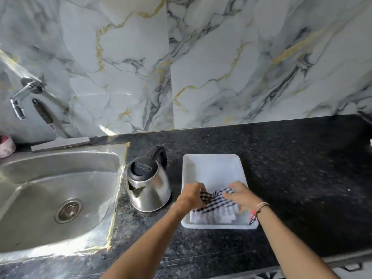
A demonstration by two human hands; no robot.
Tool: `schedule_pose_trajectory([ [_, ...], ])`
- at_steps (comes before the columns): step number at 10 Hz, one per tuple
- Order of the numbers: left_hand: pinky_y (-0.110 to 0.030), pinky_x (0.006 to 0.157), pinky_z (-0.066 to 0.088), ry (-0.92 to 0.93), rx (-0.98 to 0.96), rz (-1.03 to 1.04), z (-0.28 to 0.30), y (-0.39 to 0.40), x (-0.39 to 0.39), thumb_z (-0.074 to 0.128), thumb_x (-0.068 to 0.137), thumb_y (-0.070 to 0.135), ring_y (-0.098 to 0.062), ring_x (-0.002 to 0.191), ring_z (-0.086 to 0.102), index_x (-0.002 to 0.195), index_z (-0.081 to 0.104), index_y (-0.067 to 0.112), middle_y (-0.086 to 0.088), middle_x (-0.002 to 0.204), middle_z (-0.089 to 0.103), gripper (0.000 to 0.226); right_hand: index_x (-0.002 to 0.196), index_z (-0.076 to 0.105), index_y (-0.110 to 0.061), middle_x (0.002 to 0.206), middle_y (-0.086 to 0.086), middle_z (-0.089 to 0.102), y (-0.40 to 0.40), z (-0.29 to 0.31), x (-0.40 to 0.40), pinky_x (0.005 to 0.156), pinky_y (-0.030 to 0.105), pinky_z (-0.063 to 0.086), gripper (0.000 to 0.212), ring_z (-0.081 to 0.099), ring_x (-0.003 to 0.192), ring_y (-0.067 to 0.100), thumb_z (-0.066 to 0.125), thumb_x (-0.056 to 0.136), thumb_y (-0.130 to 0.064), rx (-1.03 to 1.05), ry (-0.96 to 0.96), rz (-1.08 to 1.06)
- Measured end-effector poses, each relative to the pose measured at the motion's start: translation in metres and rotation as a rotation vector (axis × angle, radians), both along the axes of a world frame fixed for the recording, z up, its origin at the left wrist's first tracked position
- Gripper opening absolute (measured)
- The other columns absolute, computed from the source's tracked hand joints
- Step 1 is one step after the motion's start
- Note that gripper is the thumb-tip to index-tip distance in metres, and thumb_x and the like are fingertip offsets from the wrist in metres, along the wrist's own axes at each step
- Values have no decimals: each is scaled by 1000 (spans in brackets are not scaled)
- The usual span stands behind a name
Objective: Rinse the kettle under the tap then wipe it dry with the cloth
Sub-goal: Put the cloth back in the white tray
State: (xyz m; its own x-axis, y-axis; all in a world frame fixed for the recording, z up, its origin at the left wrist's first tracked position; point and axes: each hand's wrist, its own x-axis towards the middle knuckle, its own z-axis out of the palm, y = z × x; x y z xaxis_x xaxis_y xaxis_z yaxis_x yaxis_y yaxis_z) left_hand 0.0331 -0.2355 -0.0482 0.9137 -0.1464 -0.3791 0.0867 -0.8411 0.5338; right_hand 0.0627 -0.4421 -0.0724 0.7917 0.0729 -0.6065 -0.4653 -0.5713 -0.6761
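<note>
A steel kettle (149, 185) with a black lid and handle stands upright on the dark counter, between the sink and a white tray (213, 168). A blue-and-white checked cloth (216, 208) lies in the tray's near half. My left hand (190, 195) grips the cloth's left edge. On the cloth's right side my right hand (239, 195) pinches the fabric, a bracelet on its wrist. The wall tap (20, 101) hangs over the sink at far left; no water runs from it.
The steel sink (50, 198) fills the left side, its drain near the middle. A squeegee (58, 137) leans on the marble wall behind it, a pink item (6, 146) at the far left edge. Dark granite counter (302, 168) stretches to the right.
</note>
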Motion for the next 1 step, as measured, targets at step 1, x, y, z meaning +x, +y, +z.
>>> schedule_pose_trajectory([
  [1,-35,99,53,28,123,-76,-14,-9,-3,76,84,9,-33,118,67,126,68,11,-16,126,72,43,129,43,-10,121,12,55,0,-12,-2,76,31,49,52,58,99,24,72,91,-30,-251,-72,192],
])
